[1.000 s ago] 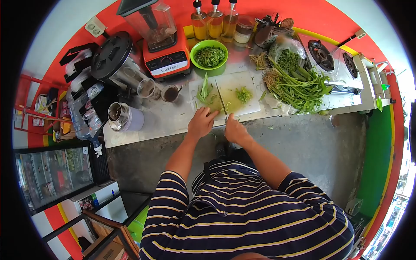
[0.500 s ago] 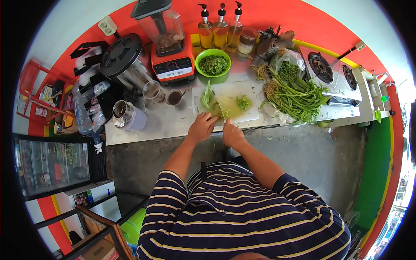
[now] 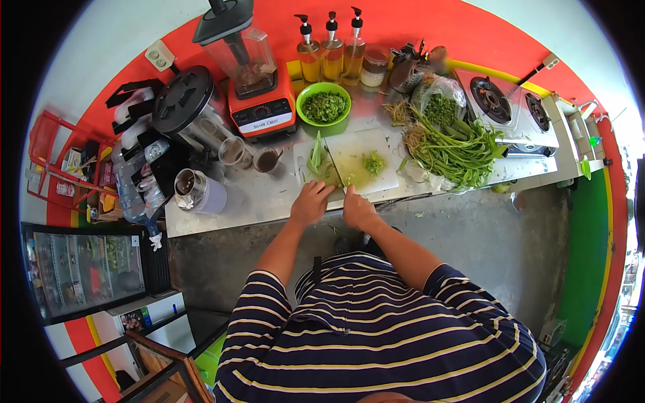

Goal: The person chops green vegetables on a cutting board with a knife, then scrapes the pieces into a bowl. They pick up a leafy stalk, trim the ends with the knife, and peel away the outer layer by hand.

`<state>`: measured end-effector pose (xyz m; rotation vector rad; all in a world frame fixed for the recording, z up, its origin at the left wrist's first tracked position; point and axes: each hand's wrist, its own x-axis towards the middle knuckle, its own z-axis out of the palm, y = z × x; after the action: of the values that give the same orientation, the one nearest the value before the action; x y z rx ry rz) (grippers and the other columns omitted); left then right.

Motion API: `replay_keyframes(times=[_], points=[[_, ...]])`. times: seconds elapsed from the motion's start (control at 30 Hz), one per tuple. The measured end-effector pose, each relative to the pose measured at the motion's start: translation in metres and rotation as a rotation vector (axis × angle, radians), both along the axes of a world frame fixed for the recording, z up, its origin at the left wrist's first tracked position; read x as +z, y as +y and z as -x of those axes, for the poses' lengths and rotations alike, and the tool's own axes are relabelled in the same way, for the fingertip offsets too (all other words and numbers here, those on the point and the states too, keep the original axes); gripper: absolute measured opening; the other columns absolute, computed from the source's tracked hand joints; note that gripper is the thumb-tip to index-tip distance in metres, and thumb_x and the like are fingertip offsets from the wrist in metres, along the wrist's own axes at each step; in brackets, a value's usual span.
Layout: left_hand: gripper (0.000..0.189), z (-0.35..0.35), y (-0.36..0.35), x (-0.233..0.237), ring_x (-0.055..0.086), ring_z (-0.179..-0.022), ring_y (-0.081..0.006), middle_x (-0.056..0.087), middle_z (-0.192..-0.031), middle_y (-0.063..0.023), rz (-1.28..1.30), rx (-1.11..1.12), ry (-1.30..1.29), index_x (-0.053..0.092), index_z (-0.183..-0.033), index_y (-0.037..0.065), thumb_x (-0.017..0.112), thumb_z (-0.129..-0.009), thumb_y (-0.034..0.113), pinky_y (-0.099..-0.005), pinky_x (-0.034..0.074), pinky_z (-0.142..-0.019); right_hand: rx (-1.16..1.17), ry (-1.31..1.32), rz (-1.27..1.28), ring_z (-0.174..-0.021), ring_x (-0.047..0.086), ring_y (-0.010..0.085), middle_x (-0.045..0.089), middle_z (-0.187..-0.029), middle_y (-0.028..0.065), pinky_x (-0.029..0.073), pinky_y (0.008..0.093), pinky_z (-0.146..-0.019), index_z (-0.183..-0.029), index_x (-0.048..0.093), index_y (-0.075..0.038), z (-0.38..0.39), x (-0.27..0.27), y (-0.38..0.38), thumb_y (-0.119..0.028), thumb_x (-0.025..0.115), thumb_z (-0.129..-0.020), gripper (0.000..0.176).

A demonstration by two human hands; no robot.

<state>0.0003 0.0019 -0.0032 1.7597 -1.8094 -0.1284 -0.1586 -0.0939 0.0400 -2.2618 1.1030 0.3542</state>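
Chopped greens (image 3: 373, 162) lie in a small heap on the right part of the white cutting board (image 3: 384, 139), near the front edge of the steel counter (image 3: 259, 193). From the left, a tall dispenser with a black lid (image 3: 183, 99) stands behind a pale container with a metal mouth (image 3: 212, 196). Next come a clear glass (image 3: 235, 162) and a cup of dark liquid (image 3: 263, 168), close together in front of the red blender (image 3: 262, 114). On the board's left part rests a long green leaf (image 3: 316, 158). The left hand (image 3: 310, 203) is at the board's near edge, fingers bent and close together; whether they pinch anything I cannot tell. Just right of its fingertips runs the knife (image 3: 334, 166), its blade angled up and left between leaf and heap. The right hand (image 3: 360, 209) is closed firmly around the handle. Behind the board sits a green bowl (image 3: 329, 129) filled with cut leaves, with three pump bottles (image 3: 331, 62) beyond it. Right of the board, a bundle of long-stemmed greens (image 3: 451, 153) lies before a clear plastic bag (image 3: 430, 93), and the stove (image 3: 547, 134) stands at the far right
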Motion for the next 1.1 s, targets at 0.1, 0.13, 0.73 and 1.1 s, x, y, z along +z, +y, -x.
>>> replay_keyframes(times=[0.1,0.13,0.73,1.1], points=[[0.038,0.000,-0.004,0.001,0.052,-0.096,-0.0327,0.056,-0.099,-0.0106,0.026,0.026,-0.006,0.064,-0.119,0.008,0.061,-0.082,0.004,-0.0416,0.045,-0.084,0.055,0.005,0.005,-0.102,0.067,0.0455,0.066,-0.106,0.0322,0.054,0.0514,-0.088,-0.131,0.034,0.007,0.015,-0.010,-0.012,-0.012,0.053,-0.090,0.048],[0.037,0.000,-0.003,0.002,0.052,-0.097,-0.0328,0.057,-0.101,-0.0108,-0.001,0.040,-0.021,0.064,-0.120,0.008,0.061,-0.083,0.005,-0.0418,0.046,-0.085,0.069,0.019,-0.013,-0.101,0.067,0.0463,0.066,-0.106,0.0328,0.053,0.0523,-0.088,-0.131,0.035,0.007,0.023,-0.009,-0.015,-0.012,0.051,-0.090,0.047],[0.012,0.053,-0.021,0.017,0.057,-0.089,-0.0341,0.062,-0.091,-0.0135,0.077,0.309,0.030,0.061,-0.099,0.002,0.060,-0.088,0.005,-0.0441,0.047,-0.082,-0.011,-0.242,-0.366,-0.051,0.066,0.0369,0.067,-0.088,0.0317,0.057,0.0441,-0.054,-0.128,0.041,0.008,0.066,0.034,-0.119,-0.014,0.049,-0.091,0.044],[0.011,0.085,-0.063,0.017,0.061,-0.094,-0.0330,0.064,-0.091,-0.0133,-0.197,0.493,0.050,0.071,-0.091,0.004,0.062,-0.085,0.007,-0.0439,0.051,-0.083,0.104,-0.259,-0.344,-0.050,0.066,0.0360,0.066,-0.079,0.0301,0.057,0.0457,-0.057,-0.114,0.046,0.009,0.064,0.018,-0.105,-0.018,0.050,-0.093,0.034]])
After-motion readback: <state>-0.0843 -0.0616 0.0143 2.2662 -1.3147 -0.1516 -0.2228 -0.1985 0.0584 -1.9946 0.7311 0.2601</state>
